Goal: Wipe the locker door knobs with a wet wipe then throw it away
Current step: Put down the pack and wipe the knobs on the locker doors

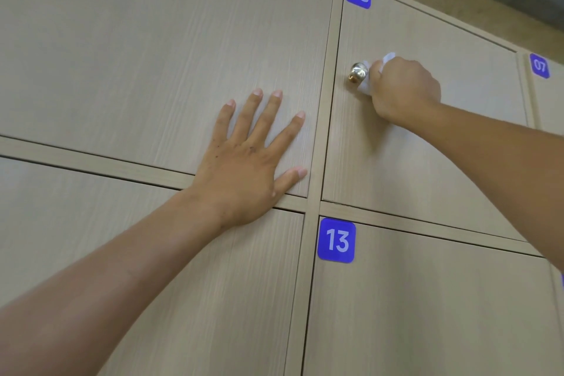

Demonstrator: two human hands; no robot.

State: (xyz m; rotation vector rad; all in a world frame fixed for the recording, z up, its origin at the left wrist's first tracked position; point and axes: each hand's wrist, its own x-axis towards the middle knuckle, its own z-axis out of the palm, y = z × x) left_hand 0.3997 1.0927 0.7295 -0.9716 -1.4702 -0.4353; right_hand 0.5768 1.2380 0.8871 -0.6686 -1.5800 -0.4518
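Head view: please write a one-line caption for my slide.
Right hand wipes the knob of locker 08 with a wet wipe; left hand rests flat.

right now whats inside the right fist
A crumpled white wipe, bunched in the right hand and pressed against the metal knob on door 08. Only its ends poke out; the curled fingers cover the rest.
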